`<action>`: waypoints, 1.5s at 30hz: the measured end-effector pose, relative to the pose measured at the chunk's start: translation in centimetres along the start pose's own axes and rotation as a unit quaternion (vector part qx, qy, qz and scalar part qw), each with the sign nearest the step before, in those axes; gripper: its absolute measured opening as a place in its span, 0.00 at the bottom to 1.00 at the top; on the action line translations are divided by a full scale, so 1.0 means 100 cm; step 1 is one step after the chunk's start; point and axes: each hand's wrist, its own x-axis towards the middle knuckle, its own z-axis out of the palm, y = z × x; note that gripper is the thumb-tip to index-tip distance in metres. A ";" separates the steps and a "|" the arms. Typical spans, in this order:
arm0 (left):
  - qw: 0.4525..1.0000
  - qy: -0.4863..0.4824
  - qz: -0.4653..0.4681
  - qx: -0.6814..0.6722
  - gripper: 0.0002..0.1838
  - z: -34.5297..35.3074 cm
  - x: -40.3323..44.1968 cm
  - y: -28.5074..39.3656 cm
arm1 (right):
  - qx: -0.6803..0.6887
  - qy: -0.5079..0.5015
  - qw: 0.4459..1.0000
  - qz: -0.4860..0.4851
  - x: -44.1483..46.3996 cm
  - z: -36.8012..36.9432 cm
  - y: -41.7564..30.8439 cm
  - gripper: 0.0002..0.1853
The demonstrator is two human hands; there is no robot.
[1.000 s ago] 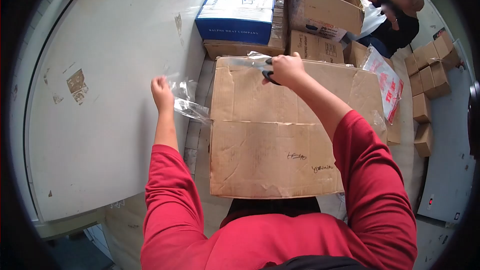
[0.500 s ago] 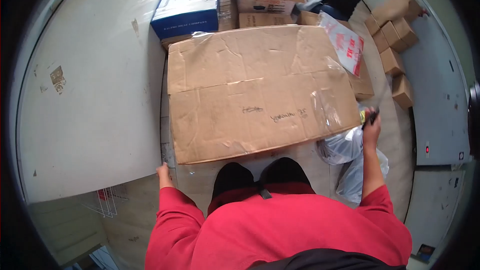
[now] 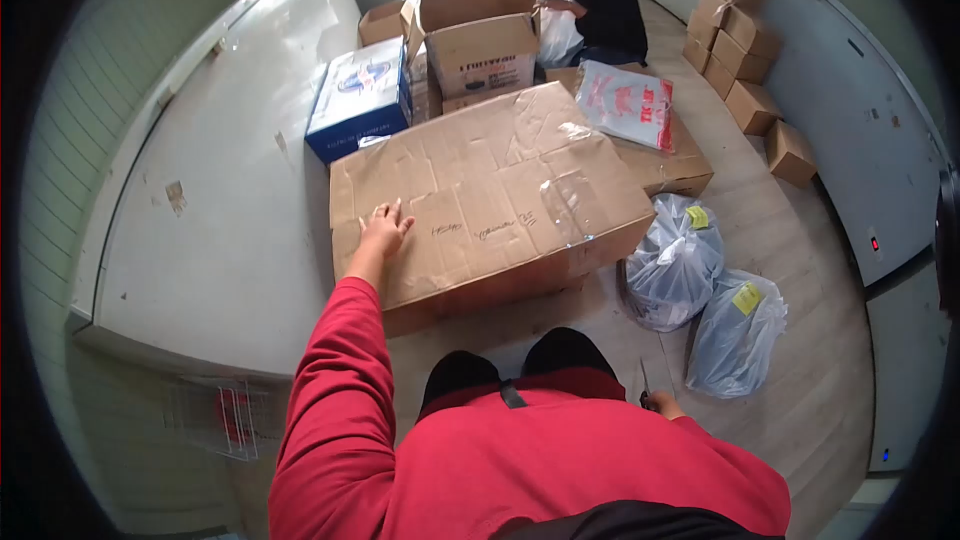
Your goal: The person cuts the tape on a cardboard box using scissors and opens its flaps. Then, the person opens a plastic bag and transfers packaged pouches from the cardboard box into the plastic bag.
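A large brown cardboard box [image 3: 480, 190] lies in front of my legs, with handwriting and clear tape on its top. My left hand [image 3: 384, 230] rests on the left part of that top, fingers spread and open. Low beside my right thigh, my right hand [image 3: 664, 404] is closed around the dark handle of a knife [image 3: 645, 380]; its thin blade points up and away from me. Part of the right hand is hidden by my sleeve. Two clear plastic bags, one nearer the box [image 3: 675, 260] and another closer to me [image 3: 738, 335], stand on the floor to the right.
Behind the large box are a blue-and-white box [image 3: 360, 105], an open carton [image 3: 485, 50] and a red-printed plastic bag [image 3: 628, 105]. A person [image 3: 610, 15] in black sits there holding a white bag. White chests [image 3: 210, 180] flank both sides; small cartons [image 3: 740, 50] stand at right.
My left hand has moved from the box's near left corner onto its top. My right hand, with the knife, has come down and back toward my thigh. The view has tilted up.
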 end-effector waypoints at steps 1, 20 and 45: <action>0.999 -0.014 -0.039 0.018 0.33 -0.005 -0.001 0.010 | 0.022 -0.020 0.999 0.031 0.024 0.006 0.003 0.20; 0.985 0.034 0.094 -0.141 0.18 -0.182 -0.160 0.043 | 0.443 0.395 0.631 -0.500 -0.175 -0.233 -0.177 0.13; 0.975 0.185 0.029 0.120 0.40 0.174 -0.201 0.024 | -0.287 0.576 0.581 -0.498 -0.181 -0.119 -0.259 0.46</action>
